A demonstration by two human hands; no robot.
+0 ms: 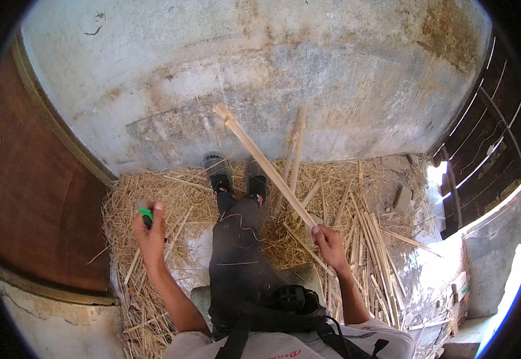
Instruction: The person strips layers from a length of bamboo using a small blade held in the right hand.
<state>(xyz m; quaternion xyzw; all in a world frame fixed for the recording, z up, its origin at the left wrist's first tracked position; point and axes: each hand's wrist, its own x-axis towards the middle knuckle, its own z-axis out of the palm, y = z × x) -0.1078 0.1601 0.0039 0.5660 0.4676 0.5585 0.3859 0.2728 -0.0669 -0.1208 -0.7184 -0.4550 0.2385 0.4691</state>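
My right hand (330, 246) is closed round the lower end of a long pale bamboo strip (266, 166). The strip slants up and to the left across my shins and shoes, and a thicker knot shows near its far end. Off to the left, over the straw, my left hand (149, 234) grips a small green-and-black tool (145, 214) that looks like a utility knife. Its blade is too small to make out. The two hands are well apart, and the tool does not touch the strip.
Loose straw and shavings (170, 197) cover the floor round my legs (236, 239). Several cut strips (377, 257) lie in a heap at the right. Two strips (296, 143) lean on the stained wall (308, 72) ahead. A brown panel (51, 179) stands left, a brick (402, 199) right.
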